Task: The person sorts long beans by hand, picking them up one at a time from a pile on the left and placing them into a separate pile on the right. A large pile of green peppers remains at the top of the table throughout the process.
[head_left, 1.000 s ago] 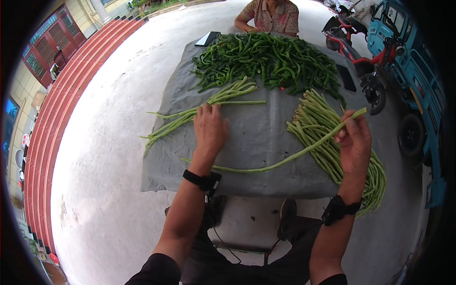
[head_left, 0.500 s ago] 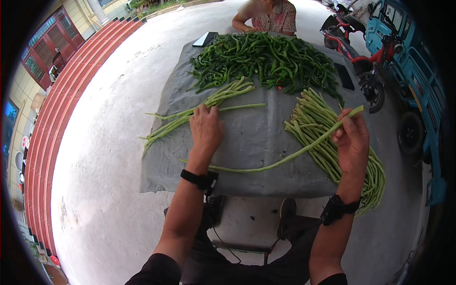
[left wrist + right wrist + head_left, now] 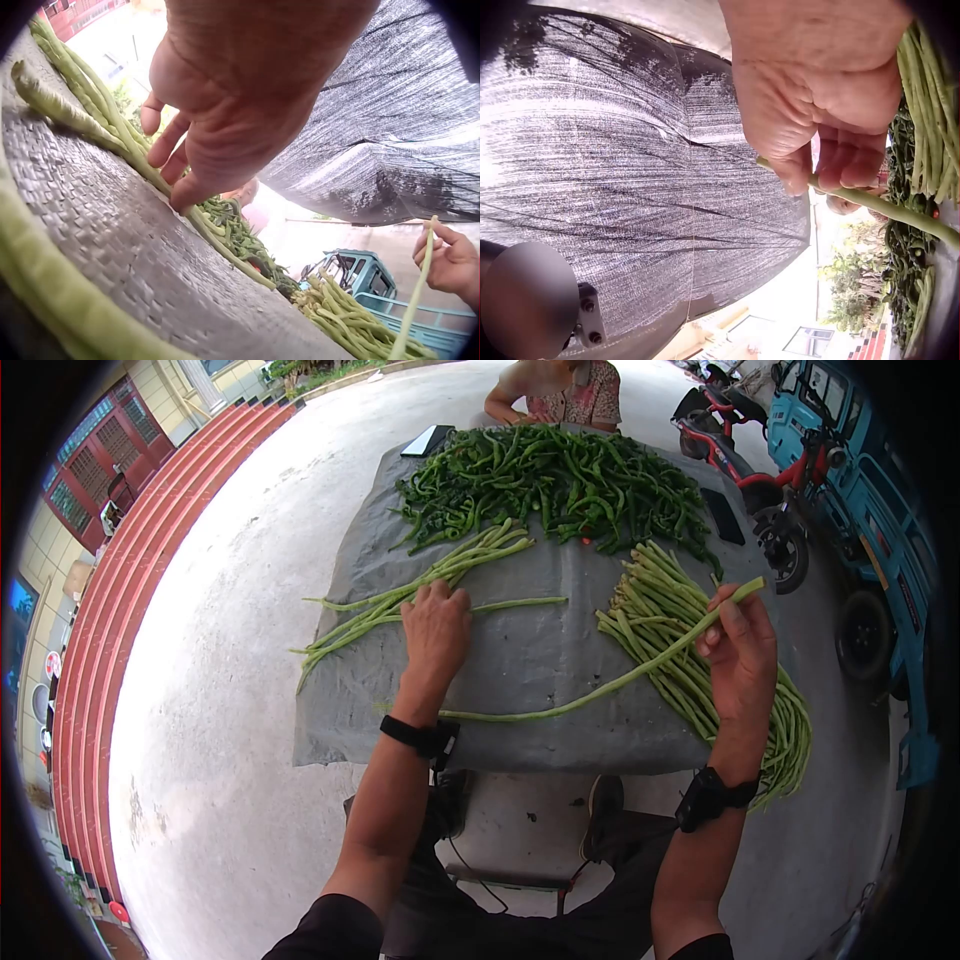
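Observation:
My right hand (image 3: 742,650) pinches one end of a long green bean (image 3: 570,706) between thumb and fingers. That bean slants down leftward over the table and passes behind my left wrist. At the left of the table my left hand (image 3: 435,630) pinches another long bean (image 3: 520,602), low over the cloth; its thumb and fingertips meet around the bean in the left wrist view. Several long beans (image 3: 350,632) lie in a small loose pile beside and beneath the left hand. A thick bundle of long beans (image 3: 665,610) lies under the right hand.
Green peppers (image 3: 550,485) are heaped along the table's far side. A dark phone (image 3: 722,517) lies at the right, and another phone (image 3: 427,440) at the far left corner. Grey cloth (image 3: 520,660) covers the table. Across it sits another person (image 3: 575,395). A blue vehicle (image 3: 870,490) stands right.
The bean at my left hand has swung, its right end shifting slightly toward me and right. My right hand keeps its grip on its bean and has hardly moved.

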Available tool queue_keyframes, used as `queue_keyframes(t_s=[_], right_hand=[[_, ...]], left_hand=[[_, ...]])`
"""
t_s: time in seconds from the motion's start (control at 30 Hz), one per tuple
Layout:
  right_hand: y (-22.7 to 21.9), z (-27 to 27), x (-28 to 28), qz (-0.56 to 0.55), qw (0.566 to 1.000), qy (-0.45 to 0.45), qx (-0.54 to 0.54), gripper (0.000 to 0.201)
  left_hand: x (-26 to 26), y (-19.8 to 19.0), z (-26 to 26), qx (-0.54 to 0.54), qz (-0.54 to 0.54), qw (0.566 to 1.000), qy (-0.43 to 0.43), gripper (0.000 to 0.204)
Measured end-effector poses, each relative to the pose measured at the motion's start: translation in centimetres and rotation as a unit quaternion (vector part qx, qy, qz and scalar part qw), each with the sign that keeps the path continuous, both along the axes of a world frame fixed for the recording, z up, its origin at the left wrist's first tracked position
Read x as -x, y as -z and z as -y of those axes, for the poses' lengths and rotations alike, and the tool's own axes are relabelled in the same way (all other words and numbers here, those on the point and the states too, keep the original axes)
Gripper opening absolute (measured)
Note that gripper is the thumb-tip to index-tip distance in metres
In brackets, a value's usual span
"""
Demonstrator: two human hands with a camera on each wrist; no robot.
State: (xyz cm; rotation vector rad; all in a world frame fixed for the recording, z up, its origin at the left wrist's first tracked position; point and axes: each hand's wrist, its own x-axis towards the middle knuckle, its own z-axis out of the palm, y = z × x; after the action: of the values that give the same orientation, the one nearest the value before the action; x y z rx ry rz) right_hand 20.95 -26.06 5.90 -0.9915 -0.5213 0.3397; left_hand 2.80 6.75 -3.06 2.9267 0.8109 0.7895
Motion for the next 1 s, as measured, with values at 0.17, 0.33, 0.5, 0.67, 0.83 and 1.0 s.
queue_keyframes(t_s=[0.17,0.33,0.5,0.67,0.83,1.0], right_hand=[[-0.4,0.0,0.3,-0.007,1.000,0.005,0.010,0.018],[-0.3,-0.5,0.6,-0.017,1.000,0.004,0.008,0.016],[-0.7,-1.0,1.3,-0.036,0.998,-0.017,0.039,0.015],[-0.9,-1.6,1.9,-0.018,0.997,-0.055,0.052,0.020],[-1.2,-2.0,2.3,-0.025,0.996,-0.058,0.058,0.025],[-1.2,-1.8,2.3,-0.016,0.995,-0.084,0.047,0.026]], left_hand=[[-0.6,0.1,0.0,-0.026,0.025,0.999,0.000,0.016],[-0.2,-4.4,2.5,0.115,0.187,0.972,0.080,0.019],[0.3,-6.6,6.0,0.274,0.258,0.914,0.154,0.024],[0.7,-6.4,8.4,0.338,0.249,0.878,0.227,0.023],[1.0,-6.7,10.6,0.345,0.232,0.866,0.278,0.026],[0.5,-5.9,12.0,0.309,0.225,0.863,0.332,0.029]])
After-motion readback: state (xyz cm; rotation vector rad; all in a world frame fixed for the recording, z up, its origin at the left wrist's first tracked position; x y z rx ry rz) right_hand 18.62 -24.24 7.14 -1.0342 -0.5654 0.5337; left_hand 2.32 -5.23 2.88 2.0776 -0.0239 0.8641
